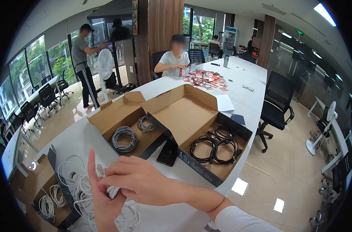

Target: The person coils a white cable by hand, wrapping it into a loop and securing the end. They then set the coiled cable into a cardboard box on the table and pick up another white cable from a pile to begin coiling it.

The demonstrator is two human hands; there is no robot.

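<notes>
My left hand (106, 201) is upright at the lower left, its index finger stretched up, with a small bundle of white cable (113, 191) against its palm. Over it reaches my right hand (145, 181), fingers bent around the same cable, a clear plug showing near the fingertips. Loose white cables (81, 193) lie beneath and beside the hands. Behind them an open box (106, 120) holds coiled grey cables (124, 139). To its right, another open box (201, 170) contains coiled black cables (214, 149). A third box (64, 220) at lower left has white coils (47, 207).
A black phone (167, 153) lies between the boxes. Farther back are a dark notebook (238, 120), white paper (224, 103), glasses (248, 88) and red packets (206, 80). A seated person handles things there; another stands by a fan (105, 64). An office chair (278, 100) stands right of the table.
</notes>
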